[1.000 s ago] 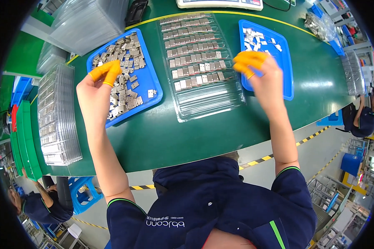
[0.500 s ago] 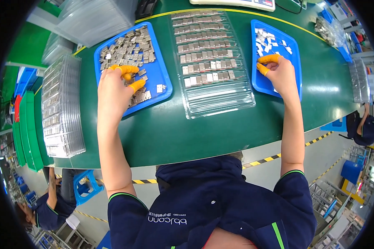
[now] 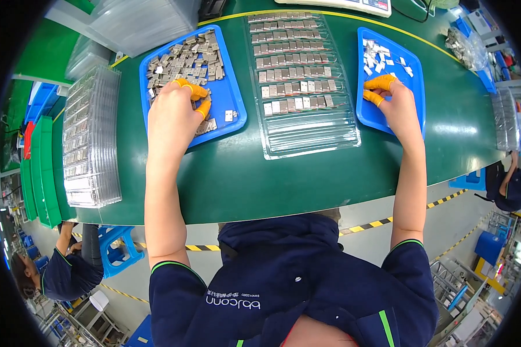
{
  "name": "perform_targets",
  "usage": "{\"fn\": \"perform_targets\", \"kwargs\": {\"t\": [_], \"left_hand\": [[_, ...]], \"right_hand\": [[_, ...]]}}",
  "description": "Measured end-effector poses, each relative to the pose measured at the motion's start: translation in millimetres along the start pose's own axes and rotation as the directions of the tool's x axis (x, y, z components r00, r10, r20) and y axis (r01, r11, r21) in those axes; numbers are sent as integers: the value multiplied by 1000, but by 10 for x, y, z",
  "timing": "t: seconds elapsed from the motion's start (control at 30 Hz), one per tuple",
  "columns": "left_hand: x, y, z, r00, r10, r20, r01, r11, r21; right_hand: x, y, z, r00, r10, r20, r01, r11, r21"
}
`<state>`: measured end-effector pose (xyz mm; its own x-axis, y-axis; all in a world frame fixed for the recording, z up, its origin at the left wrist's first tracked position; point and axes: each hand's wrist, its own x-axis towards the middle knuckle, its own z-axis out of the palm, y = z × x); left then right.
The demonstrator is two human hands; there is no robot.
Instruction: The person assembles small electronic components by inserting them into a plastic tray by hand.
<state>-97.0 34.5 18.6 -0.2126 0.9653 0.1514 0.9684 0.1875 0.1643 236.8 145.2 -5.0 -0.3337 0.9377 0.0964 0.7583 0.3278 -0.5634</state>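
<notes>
My left hand (image 3: 172, 115), with yellow finger cots, is over the left blue tray (image 3: 233, 95). Its thumb and forefinger come together in a pinch among loose flat metal connectors (image 3: 185, 58); what lies between the tips is too small to make out. Above the right blue tray (image 3: 388, 34), my right hand (image 3: 395, 104) also wears yellow finger cots. Its thumb and fingertips are drawn together near small white parts (image 3: 378, 53), and anything held there is hidden. Between the trays lies a clear plastic blister tray (image 3: 312, 139), with rows of metal connectors (image 3: 298, 104) in its upper slots.
Stacked clear blister trays (image 3: 90, 144) stand at the left, beside green bins (image 3: 43, 168). Larger clear plastic boxes (image 3: 145, 23) are at the far left. A white device (image 3: 359, 4) sits at the back edge. Another person (image 3: 72, 272) sits at lower left.
My left thumb and forefinger have drawn closer together over the metal connectors. My right hand keeps nearly the same pose. The whole view has shifted slightly.
</notes>
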Motion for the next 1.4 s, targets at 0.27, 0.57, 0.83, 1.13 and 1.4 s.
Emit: {"fn": "perform_targets", "kwargs": {"t": [0.27,0.57,0.83,1.13,1.4], "left_hand": [[31,-85,56,984,149,-97,-148,989,18],[85,-11,137,997,-68,46,78,618,-782],[-86,356,120,947,157,281,276,51,-960],[-202,441,136,942,188,277,276,31,-961],[-260,492,114,945,275,178,164,72,-984]], "right_hand": [[83,47,-33,914,127,-386,164,755,635],[-60,-338,-43,982,64,-178,53,809,585],[-136,-1014,287,986,-164,21,96,669,737],[-216,-966,332,946,-323,8,257,767,588],[-204,-937,282,903,-175,394,-223,594,773]]}}
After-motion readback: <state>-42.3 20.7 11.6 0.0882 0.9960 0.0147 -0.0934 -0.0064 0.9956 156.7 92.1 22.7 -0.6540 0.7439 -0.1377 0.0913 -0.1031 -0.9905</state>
